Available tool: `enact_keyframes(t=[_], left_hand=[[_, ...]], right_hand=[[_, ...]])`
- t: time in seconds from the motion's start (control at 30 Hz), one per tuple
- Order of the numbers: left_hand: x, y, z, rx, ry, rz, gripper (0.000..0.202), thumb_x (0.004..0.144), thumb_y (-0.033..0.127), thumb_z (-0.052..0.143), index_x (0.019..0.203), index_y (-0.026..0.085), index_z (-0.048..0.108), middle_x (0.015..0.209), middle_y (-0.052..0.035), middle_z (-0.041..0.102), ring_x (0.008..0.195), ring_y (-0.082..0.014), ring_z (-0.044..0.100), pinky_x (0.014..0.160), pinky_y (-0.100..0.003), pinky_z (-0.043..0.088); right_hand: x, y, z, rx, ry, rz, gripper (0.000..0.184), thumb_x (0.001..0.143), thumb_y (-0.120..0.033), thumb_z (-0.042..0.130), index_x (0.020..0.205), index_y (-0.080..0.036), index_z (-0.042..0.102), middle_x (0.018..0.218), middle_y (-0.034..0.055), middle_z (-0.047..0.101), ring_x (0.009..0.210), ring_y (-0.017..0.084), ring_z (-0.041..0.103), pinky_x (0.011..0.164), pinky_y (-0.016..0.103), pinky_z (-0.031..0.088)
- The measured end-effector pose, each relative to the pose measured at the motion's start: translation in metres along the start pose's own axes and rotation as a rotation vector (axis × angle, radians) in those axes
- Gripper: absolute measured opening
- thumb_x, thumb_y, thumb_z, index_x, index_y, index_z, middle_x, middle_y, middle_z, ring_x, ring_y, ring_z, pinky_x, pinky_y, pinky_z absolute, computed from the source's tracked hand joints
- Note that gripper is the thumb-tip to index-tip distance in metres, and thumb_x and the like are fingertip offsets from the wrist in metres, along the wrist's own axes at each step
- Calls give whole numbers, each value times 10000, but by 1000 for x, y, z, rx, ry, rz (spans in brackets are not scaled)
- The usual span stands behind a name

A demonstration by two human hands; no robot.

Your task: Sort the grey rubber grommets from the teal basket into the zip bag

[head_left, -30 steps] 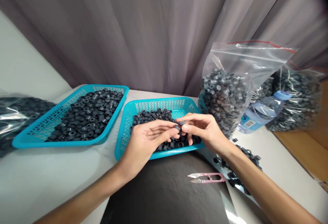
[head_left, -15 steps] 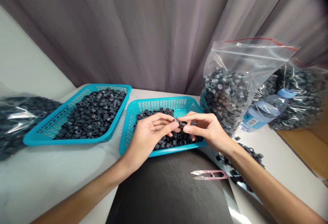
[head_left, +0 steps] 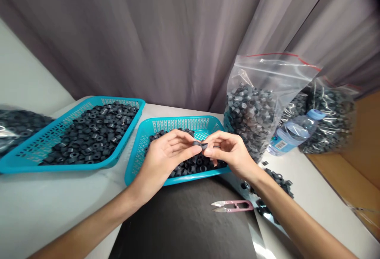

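My left hand (head_left: 166,154) pinches a small dark grey ring-like piece (head_left: 196,143) between thumb and forefinger. Right beside it, my right hand (head_left: 227,148) grips another short dark ring (head_left: 204,146) in its fingertips. The two pieces meet or nearly touch; their exact contact is too small to tell. Both hands are over a turquoise basket (head_left: 133,160) that holds many similar dark rings (head_left: 190,168). In front of it, pink-handled thread snips (head_left: 233,206) lie on a black mat (head_left: 184,223).
Another turquoise basket (head_left: 59,168) full of dark pieces stands at the left, beside a filled plastic bag (head_left: 23,124). At the right are a zip bag (head_left: 252,108) of grey rings, a water bottle (head_left: 297,132), another filled bag (head_left: 332,120), loose pieces (head_left: 279,182) and a cardboard box (head_left: 368,132).
My fingertips have come closer together, bringing the two small pieces against or right beside each other. The whole scene has shifted somewhat left as the camera turned.
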State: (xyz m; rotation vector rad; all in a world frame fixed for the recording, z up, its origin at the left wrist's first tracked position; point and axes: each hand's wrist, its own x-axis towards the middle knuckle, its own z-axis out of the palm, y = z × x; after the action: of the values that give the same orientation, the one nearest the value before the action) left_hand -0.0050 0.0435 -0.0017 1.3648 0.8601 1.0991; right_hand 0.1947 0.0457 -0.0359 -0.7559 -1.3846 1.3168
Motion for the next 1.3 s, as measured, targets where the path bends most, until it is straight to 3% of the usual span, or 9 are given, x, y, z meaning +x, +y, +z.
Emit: enact_keyframes(t=[0.37, 0.73, 1.07, 1.3], left_hand=[[-1, -1, 2, -38, -46, -43, 245, 778, 253, 822, 908, 189, 624, 907, 12, 718, 885, -119, 683, 791, -190, 538], [-2, 3, -1, -49, -79, -108, 221, 841, 293, 770, 937, 187, 602, 923, 0, 692, 852, -109, 646, 744, -196, 497], [-3, 2, -1, -65, -87, -136, 269, 771, 265, 831, 968, 211, 655, 923, 14, 703, 907, -118, 653, 772, -194, 491], [-5, 7, 2, -59, -67, -188, 216, 817, 306, 787, 953, 191, 665, 851, 10, 690, 780, -101, 611, 723, -214, 470]], right_hand=[[0, 0, 1, 36, -28, -14, 160, 763, -162, 827, 877, -206, 724, 739, -21, 654, 622, 83, 568, 505, 171, 490], [0, 0, 0, 5, -39, -16, 162, 773, -186, 823, 917, -206, 751, 771, -5, 664, 644, 94, 579, 500, 178, 485], [-1, -1, 2, -5, -31, -22, 130, 779, -198, 819, 884, -207, 743, 756, -12, 649, 628, 92, 571, 502, 184, 486], [0, -2, 3, -19, -26, -17, 137, 766, -194, 831, 861, -199, 732, 759, -15, 645, 621, 84, 567, 506, 180, 486]])
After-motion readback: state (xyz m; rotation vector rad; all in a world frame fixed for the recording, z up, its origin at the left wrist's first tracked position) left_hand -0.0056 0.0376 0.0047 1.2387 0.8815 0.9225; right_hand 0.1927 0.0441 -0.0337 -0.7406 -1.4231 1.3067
